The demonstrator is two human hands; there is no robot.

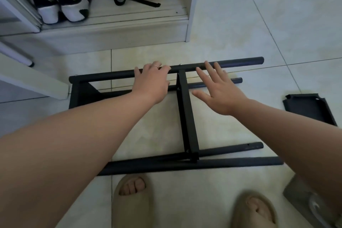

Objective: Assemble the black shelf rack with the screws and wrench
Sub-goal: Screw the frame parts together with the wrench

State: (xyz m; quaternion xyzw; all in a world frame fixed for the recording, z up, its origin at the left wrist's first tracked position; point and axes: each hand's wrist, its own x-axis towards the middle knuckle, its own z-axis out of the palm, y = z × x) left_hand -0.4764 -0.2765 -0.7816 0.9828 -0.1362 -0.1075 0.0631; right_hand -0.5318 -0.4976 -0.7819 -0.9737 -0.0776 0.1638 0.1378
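Left hand [150, 79] grips the black rack's top tube [231, 64]; right hand [218, 89] spread open.

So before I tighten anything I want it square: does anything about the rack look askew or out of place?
Yes. The two near tubes are not parallel: they close up at the crossbar and splay apart rightward. A black panel also lies loose on the floor at right, apart from the frame.

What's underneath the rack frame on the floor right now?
Only pale floor tiles show between the rack tubes. The left hand gripping the top tube, the right hand and both forearms hide the rest.
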